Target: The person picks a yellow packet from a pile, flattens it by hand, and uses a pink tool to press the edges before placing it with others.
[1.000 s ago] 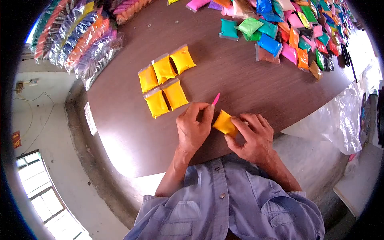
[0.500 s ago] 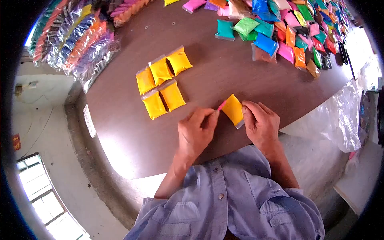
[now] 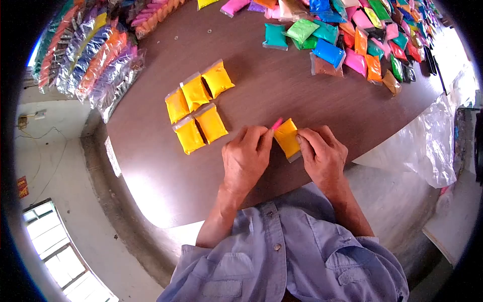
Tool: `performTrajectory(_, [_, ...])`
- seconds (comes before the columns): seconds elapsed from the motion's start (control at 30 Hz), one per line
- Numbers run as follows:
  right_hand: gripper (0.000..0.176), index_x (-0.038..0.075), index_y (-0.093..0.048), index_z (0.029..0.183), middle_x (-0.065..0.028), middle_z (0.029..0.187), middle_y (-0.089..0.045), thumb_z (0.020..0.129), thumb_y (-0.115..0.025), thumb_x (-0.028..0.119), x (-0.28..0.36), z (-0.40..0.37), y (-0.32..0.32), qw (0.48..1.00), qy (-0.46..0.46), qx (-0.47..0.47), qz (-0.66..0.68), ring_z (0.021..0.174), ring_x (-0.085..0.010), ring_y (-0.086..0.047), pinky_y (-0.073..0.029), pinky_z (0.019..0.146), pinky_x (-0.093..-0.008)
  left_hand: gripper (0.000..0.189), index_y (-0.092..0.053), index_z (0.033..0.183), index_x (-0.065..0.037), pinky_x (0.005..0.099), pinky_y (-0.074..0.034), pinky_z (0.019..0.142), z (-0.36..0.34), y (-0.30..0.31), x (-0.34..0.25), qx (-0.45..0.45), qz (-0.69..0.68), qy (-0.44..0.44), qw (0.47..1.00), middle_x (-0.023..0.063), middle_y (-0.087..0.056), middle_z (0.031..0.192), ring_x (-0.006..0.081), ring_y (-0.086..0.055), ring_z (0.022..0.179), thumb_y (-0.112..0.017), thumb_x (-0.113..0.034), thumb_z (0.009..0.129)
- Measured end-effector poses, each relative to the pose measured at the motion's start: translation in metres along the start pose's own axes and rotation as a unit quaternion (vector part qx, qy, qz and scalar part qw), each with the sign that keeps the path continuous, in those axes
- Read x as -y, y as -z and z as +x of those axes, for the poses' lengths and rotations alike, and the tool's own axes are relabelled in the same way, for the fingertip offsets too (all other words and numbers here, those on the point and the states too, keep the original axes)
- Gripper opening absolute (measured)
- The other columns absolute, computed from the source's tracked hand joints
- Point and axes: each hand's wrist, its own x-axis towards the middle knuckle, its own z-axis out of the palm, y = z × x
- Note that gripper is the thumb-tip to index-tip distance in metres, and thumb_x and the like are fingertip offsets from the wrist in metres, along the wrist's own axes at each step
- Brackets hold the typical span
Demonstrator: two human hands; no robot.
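Note:
My left hand (image 3: 246, 157) is closed, with a small pink stick-like piece (image 3: 277, 123) pinched between thumb and forefinger. The stick's end shows just past my fingertips, beside the top left edge of a small yellow packet (image 3: 287, 138). My right hand (image 3: 323, 152) grips that packet by its right edge between thumb and fingers. The packet is tilted, its clear plastic strip at the bottom. To the left, several similar yellow packets (image 3: 212, 122) lie in two rows on the brown table (image 3: 261, 90).
A large heap of small coloured packets (image 3: 356, 62) covers the far right of the table. Long plastic-wrapped bundles (image 3: 103, 60) of packets lie at the far left. A clear plastic sheet (image 3: 427, 141) hangs by the right edge. The table's near edge is close to my body.
The pink stick has swung more upright and sticks out further above my left fingertips. My right hand's grip has shifted slightly over the yellow packet. The whole view has moved a little.

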Motion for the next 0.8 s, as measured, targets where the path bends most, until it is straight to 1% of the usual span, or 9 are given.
performTrajectory(0.03, [0.018,0.007,-0.072,0.104,-0.0071,0.089,-0.068,0.088,-0.079,0.009,0.000,0.000,0.000,1.000,0.001,-0.003,0.001,0.073,-0.0226,-0.070,-0.055,0.059,-0.0337,0.011,-0.069,0.090,-0.001,0.0376,-0.056,0.061,0.002,0.003,-0.002,0.000,0.010,0.006,1.000,0.0147,-0.070,0.081,0.0303,-0.072,0.072,-0.078,-0.006,0.089])
performTrajectory(0.17, [0.018,0.007,-0.072,0.104,-0.0068,0.089,-0.068,0.087,-0.079,0.009,0.000,0.000,0.002,1.000,-0.001,0.002,-0.001,0.074,-0.0227,-0.071,-0.055,0.060,-0.0333,0.009,-0.070,0.092,-0.002,0.0370,-0.056,0.062,0.001,0.008,-0.012,0.019,-0.019,0.017,0.999,0.0143,-0.070,0.083,0.0301,-0.072,0.073,-0.078,-0.007,0.090])
performTrajectory(0.23, [0.018,0.007,-0.072,0.103,-0.0067,0.089,-0.068,0.087,-0.079,0.009,0.001,0.000,0.002,1.000,-0.007,0.006,-0.002,0.074,-0.0229,-0.071,-0.055,0.060,-0.0336,0.009,-0.071,0.093,-0.003,0.0371,-0.057,0.062,0.000,0.004,-0.019,0.020,-0.023,-0.031,0.999,0.0131,-0.071,0.085,0.0299,-0.072,0.073,-0.078,-0.009,0.090])
performTrajectory(0.27, [0.018,0.007,-0.072,0.103,-0.0067,0.089,-0.068,0.087,-0.079,0.009,0.001,0.001,0.002,1.000,-0.006,0.006,-0.002,0.074,-0.0229,-0.071,-0.055,0.060,-0.0336,0.009,-0.071,0.093,-0.003,0.0371,-0.057,0.062,0.000,0.002,-0.021,0.020,-0.023,-0.031,0.999,0.0131,-0.071,0.085,0.0299,-0.072,0.073,-0.078,-0.009,0.090])
performTrajectory(0.33, [0.019,0.007,-0.072,0.103,-0.0067,0.089,-0.068,0.086,-0.079,0.008,0.001,0.000,0.001,1.000,-0.013,0.008,0.000,0.074,-0.0236,-0.071,-0.055,0.060,-0.0339,0.010,-0.071,0.093,-0.005,0.0375,-0.057,0.062,0.003,-0.001,-0.023,0.062,0.023,-0.042,0.997,0.0115,-0.071,0.085,0.0302,-0.072,0.072,-0.077,-0.012,0.091])
performTrajectory(0.37, [0.019,0.007,-0.072,0.103,-0.0067,0.089,-0.068,0.086,-0.079,0.008,0.001,0.000,0.001,1.000,-0.013,0.008,-0.001,0.074,-0.0236,-0.071,-0.055,0.060,-0.0339,0.010,-0.071,0.093,-0.005,0.0375,-0.057,0.062,0.007,0.000,-0.023,0.062,0.022,-0.042,0.997,0.0115,-0.071,0.085,0.0302,-0.072,0.072,-0.077,-0.012,0.091])
performTrajectory(0.43, [0.019,0.007,-0.072,0.102,-0.0065,0.089,-0.068,0.085,-0.079,0.008,0.001,0.000,0.001,1.000,-0.005,0.001,0.002,0.074,-0.0239,-0.070,-0.055,0.061,-0.0342,0.017,-0.065,0.086,-0.009,0.0385,-0.055,0.055,0.014,0.002,-0.023,0.069,0.070,-0.069,0.993,0.0065,-0.065,0.080,0.0277,-0.069,0.066,-0.072,-0.022,0.095])
performTrajectory(0.67, [0.017,0.008,-0.072,0.100,-0.0061,0.089,-0.068,0.085,-0.079,0.008,0.000,-0.001,-0.001,1.000,-0.002,-0.007,0.001,0.074,-0.0241,-0.071,-0.056,0.062,-0.0340,0.019,-0.064,0.085,-0.009,0.0410,-0.055,0.057,0.032,-0.006,-0.013,0.053,0.091,-0.068,0.992,0.0076,-0.065,0.080,0.0300,-0.069,0.067,-0.070,-0.023,0.096])
performTrajectory(0.8, [0.016,0.008,-0.072,0.099,-0.0058,0.089,-0.068,0.085,-0.079,0.008,0.000,-0.001,0.000,1.000,-0.013,-0.002,0.005,0.074,-0.0236,-0.071,-0.056,0.062,-0.0340,0.015,-0.066,0.088,-0.008,0.0412,-0.055,0.058,0.026,0.003,-0.016,0.044,0.027,-0.041,0.998,0.0087,-0.067,0.082,0.0310,-0.070,0.069,-0.073,-0.020,0.094])
